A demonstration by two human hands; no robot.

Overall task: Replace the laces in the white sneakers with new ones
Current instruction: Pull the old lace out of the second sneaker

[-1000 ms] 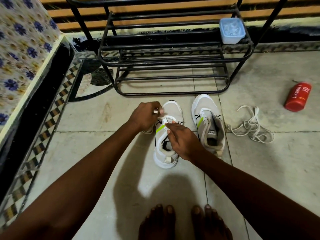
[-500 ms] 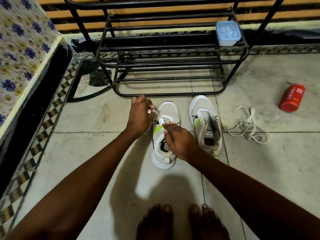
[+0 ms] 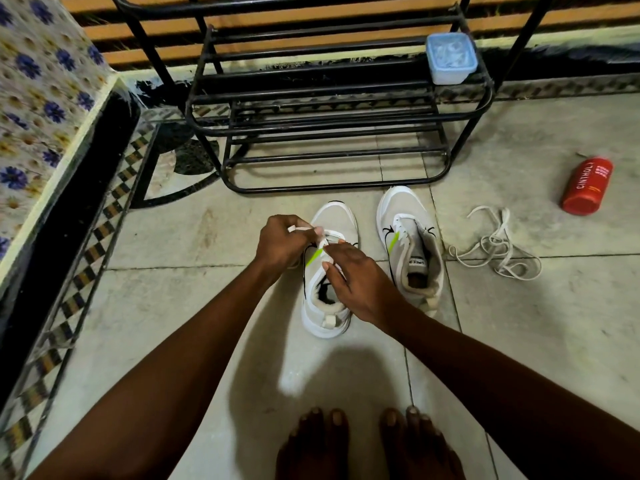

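Two white sneakers with green stripes stand on the tiled floor, toes toward the rack. Over the left sneaker (image 3: 334, 220), my left hand (image 3: 280, 242) pinches the end of a white lace (image 3: 322, 244) that runs down to the front eyelets. My right hand (image 3: 360, 282) lies across the same shoe's tongue and opening, fingers curled on the lace and the eyelet edge. The right sneaker (image 3: 408, 244) stands beside it, with no lace showing in it. A loose pile of white laces (image 3: 498, 245) lies on the floor to its right.
A black metal shoe rack (image 3: 332, 109) stands just behind the shoes, with a small blue-lidded box (image 3: 450, 58) on its top right. A red Cinthol can (image 3: 587, 185) lies at far right. A floral-covered ledge (image 3: 38, 98) runs along the left. My bare feet (image 3: 367, 445) are at the bottom.
My left hand drew the lace end out to the left and has come back close to the shoe. My right hand stays on the tongue.
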